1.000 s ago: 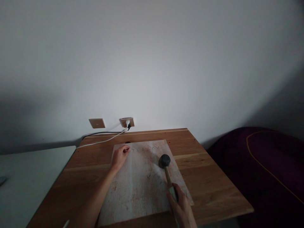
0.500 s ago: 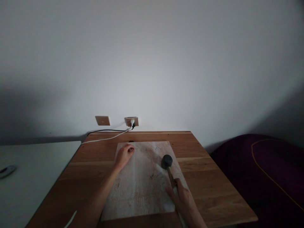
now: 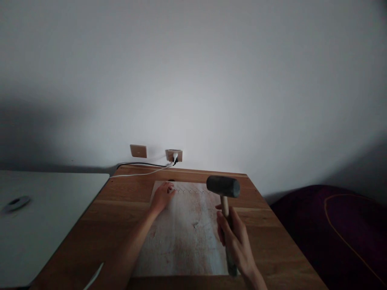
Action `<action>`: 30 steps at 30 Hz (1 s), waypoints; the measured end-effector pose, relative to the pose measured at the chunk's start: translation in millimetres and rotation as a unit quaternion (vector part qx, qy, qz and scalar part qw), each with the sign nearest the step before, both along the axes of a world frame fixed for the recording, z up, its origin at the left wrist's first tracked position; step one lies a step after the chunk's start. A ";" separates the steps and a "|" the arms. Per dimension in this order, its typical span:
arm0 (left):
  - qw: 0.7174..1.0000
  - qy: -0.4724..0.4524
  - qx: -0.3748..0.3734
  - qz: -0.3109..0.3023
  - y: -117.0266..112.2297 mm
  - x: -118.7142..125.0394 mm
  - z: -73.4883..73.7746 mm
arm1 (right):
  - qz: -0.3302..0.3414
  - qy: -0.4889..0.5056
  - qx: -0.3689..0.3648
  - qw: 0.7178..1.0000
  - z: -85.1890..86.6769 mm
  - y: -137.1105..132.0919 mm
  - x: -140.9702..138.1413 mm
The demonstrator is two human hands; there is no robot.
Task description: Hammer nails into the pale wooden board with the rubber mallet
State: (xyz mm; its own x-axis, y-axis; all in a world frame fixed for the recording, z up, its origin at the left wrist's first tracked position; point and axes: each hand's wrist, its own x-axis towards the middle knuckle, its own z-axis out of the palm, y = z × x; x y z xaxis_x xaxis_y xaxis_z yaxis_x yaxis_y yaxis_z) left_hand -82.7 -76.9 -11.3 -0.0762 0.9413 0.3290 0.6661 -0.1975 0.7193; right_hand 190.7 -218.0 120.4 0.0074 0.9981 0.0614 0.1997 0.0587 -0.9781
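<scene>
My right hand [image 3: 234,237] is closed round the wooden handle of a black rubber mallet [image 3: 223,186], whose head is raised upright above the right side of a pale, reddish-stained board [image 3: 187,237]. The board lies flat on a wooden table [image 3: 272,241]. My left hand [image 3: 162,195] rests at the board's far left corner, fingers pinched together on something too small to make out, next to a faint row of small marks along the far edge.
A white cable [image 3: 142,174] and a black cable run from a wall socket [image 3: 173,155] across the table's back edge. A second wall plate [image 3: 138,151] sits to its left. A white surface [image 3: 45,209] with a round object [image 3: 16,202] adjoins at left. Dark bedding [image 3: 341,229] lies at right.
My right hand has lifted the mallet off the board, so its head now stands up in the air. The left hand has stayed at the board's far corner. The view shifted slightly left.
</scene>
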 end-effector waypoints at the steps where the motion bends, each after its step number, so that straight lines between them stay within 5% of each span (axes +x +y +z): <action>1: 1.000 -0.001 0.000 -0.003 0.2 -0.2 -0.3 | 0.001 0.003 -0.010 1.000 1.6 1.7 -2.7; 8: 1.000 0.003 -0.012 -0.015 -6.3 1.4 4.7 | 0.052 -0.064 0.015 0.996 7.2 37.7 -35.4; 17: 1.000 0.005 -0.022 -0.011 -13.6 1.3 5.0 | 0.103 -0.198 0.028 0.974 -58.8 86.7 -82.6; 24: 0.999 0.004 -0.043 -0.004 -8.2 2.4 4.9 | 0.056 -0.167 -0.018 0.984 -47.0 88.3 -57.1; 30: 0.999 0.009 -0.034 -0.031 -9.9 1.4 5.2 | 0.095 -0.125 -0.056 0.986 -35.9 72.2 -57.7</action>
